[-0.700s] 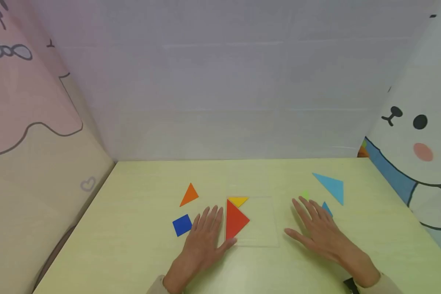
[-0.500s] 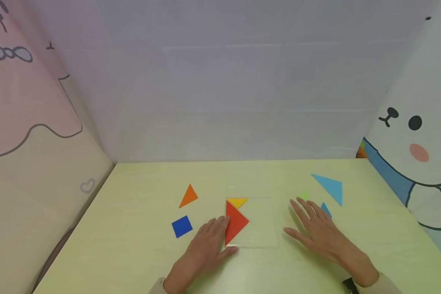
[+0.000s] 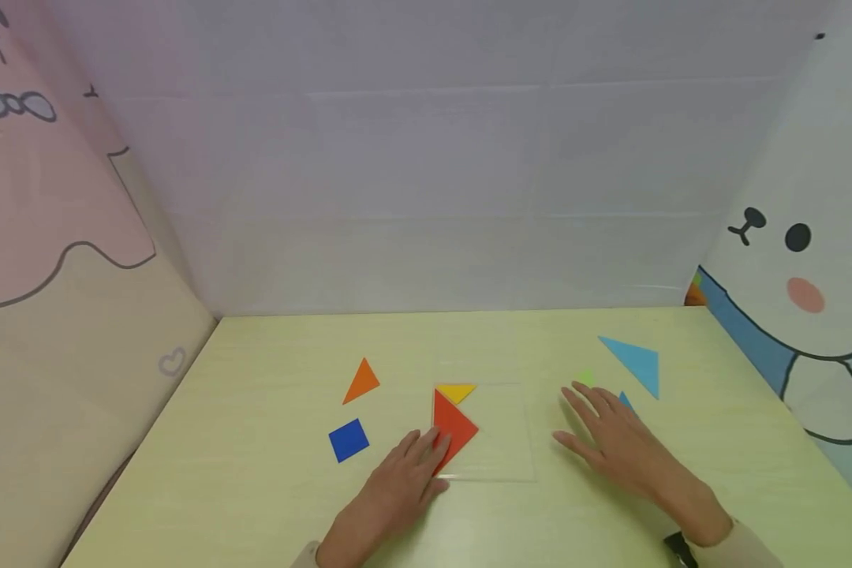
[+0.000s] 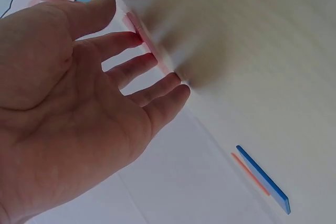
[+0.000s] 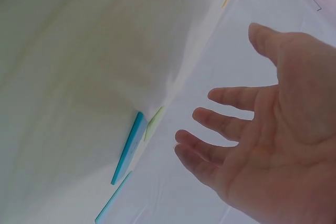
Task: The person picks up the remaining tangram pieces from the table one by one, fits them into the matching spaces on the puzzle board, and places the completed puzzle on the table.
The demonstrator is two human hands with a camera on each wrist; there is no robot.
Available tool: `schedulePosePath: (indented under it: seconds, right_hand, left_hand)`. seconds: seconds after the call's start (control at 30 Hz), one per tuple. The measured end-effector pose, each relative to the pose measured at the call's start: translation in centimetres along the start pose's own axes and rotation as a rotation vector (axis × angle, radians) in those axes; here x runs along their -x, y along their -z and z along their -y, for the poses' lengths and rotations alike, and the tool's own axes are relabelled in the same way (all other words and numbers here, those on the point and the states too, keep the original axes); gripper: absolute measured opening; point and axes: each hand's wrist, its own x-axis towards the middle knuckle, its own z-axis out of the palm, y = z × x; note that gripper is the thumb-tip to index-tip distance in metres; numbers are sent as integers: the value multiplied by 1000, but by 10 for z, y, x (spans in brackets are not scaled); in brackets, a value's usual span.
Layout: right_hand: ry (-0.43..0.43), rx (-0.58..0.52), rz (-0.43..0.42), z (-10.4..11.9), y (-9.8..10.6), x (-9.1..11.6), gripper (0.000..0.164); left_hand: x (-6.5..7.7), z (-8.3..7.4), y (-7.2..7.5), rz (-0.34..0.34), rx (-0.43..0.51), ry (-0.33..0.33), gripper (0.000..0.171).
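Observation:
A red triangle [image 3: 457, 426] lies along the left side of a clear square frame [image 3: 531, 450], below a small yellow triangle [image 3: 457, 392]. The fingertips of my left hand [image 3: 400, 483] touch the red triangle's lower left part, with its fingers extended and thumb apart. In the left wrist view, those fingertips meet the red piece [image 4: 149, 43] at the tabletop. My right hand [image 3: 623, 450] hovers palm down to the right of the frame, fingers spread and holding nothing. Beside its fingertips are a light green piece [image 3: 585, 377] and a small blue triangle [image 3: 625, 400], each partly hidden.
On the left of the table [image 3: 255, 489] lie an orange triangle [image 3: 362, 383] and a dark blue square [image 3: 349, 440]. A large light blue triangle [image 3: 640, 365] sits at the back right. A pale cloth wall [image 3: 426, 197] borders the table's far edge.
My left hand's fingers have come from beside the red triangle onto its lower left part. The right hand stays nearly in place, and the pieces keep their positions.

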Motion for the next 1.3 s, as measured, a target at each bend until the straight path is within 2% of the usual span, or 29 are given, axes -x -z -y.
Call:
schedulePosePath:
  seconds: [0.2,0.57,0.87,1.07,1.17,1.3]
  right_hand:
    - [2,6,-26,-4,1,-5,58]
    - [-12,14,-92,-18,0,-14,47]
    - [-3,8,-152,-30,5,-19,44]
    - [-12,-18,-173,-40,7,-19,42]
    - [-58,-45,-155,-44,9,-21,42]
    - [-121,-69,-136,-47,12,-22,42]
  left_hand:
    - [0,3,-3,-68,-55,-46,54]
    - [-2,3,-8,-146,-108,-77,51]
    - [-5,3,-8,-165,-127,-76,51]
    - [-5,4,-7,-143,-47,-70,51]
    - [-5,5,-7,-128,0,-63,52]
    - [-4,6,-8,-121,18,-62,52]
